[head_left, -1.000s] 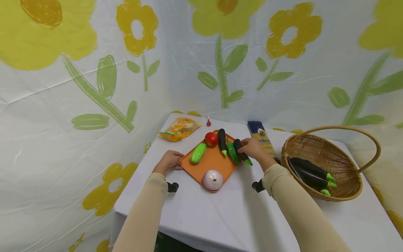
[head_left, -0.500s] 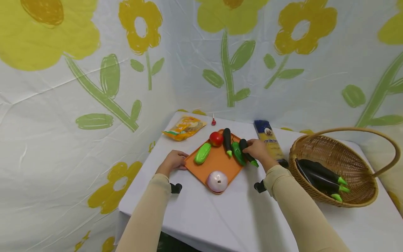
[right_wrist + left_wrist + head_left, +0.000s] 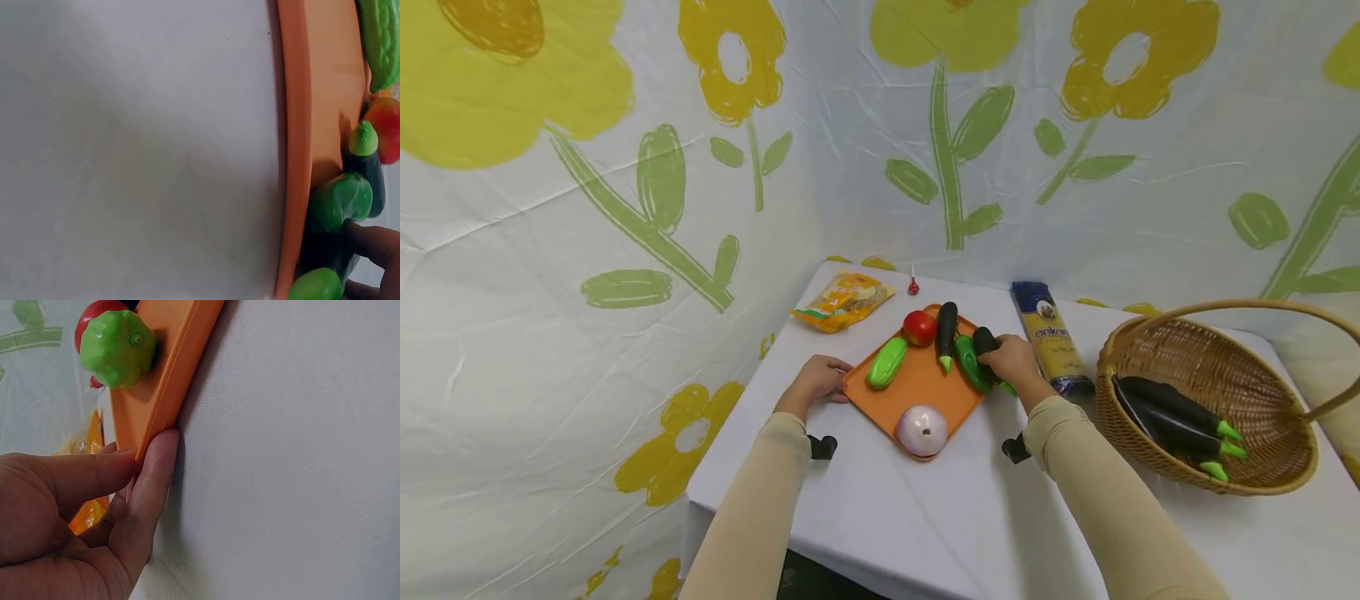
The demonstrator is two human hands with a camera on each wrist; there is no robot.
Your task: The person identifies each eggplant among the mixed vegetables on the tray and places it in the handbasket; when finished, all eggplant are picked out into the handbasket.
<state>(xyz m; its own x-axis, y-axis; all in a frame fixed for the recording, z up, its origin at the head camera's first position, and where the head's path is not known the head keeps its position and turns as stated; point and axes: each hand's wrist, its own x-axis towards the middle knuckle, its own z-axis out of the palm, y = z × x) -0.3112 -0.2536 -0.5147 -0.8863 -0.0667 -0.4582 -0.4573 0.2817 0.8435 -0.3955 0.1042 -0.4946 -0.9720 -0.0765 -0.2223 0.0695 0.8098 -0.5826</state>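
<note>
In the head view my left hand [image 3: 812, 383] pinches the left corner of an orange tray [image 3: 917, 396]; the left wrist view shows thumb and fingers on its rim [image 3: 172, 381]. My right hand [image 3: 1017, 365] grips a black eggplant [image 3: 984, 339] at the tray's right edge, its green stem end [image 3: 317, 285] toward the front. Beside it lie a dark green pepper [image 3: 968, 363] and a second eggplant [image 3: 947, 327]. Also on the tray are a red tomato [image 3: 920, 328], a light green ridged gourd [image 3: 887, 363] and, at the front corner, a purple-white onion [image 3: 922, 431].
A wicker basket [image 3: 1150, 450] with several eggplants [image 3: 1180, 417] stands right of the tray, its handle arching over. Behind my right hand lies a blue-and-yellow pasta pack [image 3: 1051, 333]. A yellow bag [image 3: 844, 302] and a small red lollipop [image 3: 913, 287] lie at the back of the white-covered table [image 3: 910, 517].
The head view has shifted, so table and things appear farther right. Both hands keep their holds on the tray and the eggplant, and the tray's contents look unchanged.
</note>
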